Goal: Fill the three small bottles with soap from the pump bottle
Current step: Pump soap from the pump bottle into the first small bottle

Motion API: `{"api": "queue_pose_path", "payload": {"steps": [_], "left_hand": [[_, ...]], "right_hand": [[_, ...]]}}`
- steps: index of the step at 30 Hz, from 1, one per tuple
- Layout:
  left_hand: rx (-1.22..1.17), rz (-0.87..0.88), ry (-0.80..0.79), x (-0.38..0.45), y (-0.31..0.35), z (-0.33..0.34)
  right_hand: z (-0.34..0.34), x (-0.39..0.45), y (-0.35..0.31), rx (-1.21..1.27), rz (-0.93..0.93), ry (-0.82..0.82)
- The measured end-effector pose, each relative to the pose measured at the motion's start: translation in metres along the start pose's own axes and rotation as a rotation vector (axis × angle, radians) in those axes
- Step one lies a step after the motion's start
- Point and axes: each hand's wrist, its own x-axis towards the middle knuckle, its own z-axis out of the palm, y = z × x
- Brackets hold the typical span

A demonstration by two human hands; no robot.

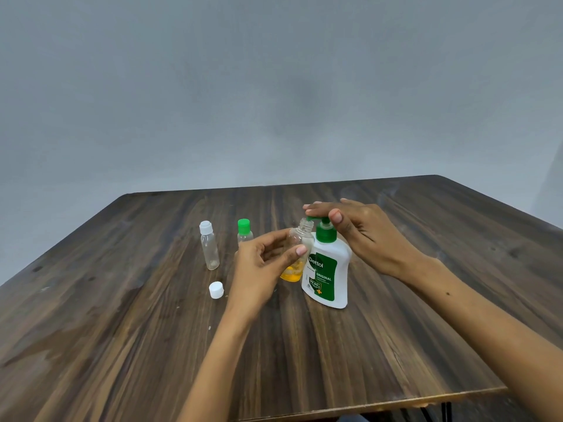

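- An uncapped small bottle (300,239) is held upright by the left hand (263,260), thumb and fingers curled round it, just beside the pump bottle (327,269); yellow soap (291,271) is seen in its lower part.
- The green pump head (324,222) is pressed by the straight fingers of the right hand (356,229); nothing is grasped by this grip.
- A white-capped bottle (209,245) and a green-capped bottle (244,233) are stood further left on the table (122,330).
- A loose white cap (216,290) is lying nearby.
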Motion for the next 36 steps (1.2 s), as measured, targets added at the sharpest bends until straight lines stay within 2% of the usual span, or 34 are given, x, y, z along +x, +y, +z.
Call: {"api": "queue_pose_path", "payload": {"steps": [14, 20, 26, 36], "left_hand": [[-0.007, -0.014, 0.009, 0.002, -0.001, -0.002], [-0.01, -0.013, 0.012, 0.0, 0.0, -0.002], [-0.01, -0.012, 0.015, 0.001, -0.001, -0.003], [0.004, 0.001, 0.012, 0.004, 0.002, -0.002]], "right_hand": [[-0.001, -0.002, 0.0, 0.008, -0.009, -0.014], [-0.01, 0.005, -0.004, -0.225, -0.112, -0.105], [-0.017, 0.003, -0.006, -0.352, -0.113, -0.214], [-0.016, -0.001, -0.006, -0.305, -0.111, -0.188]]}}
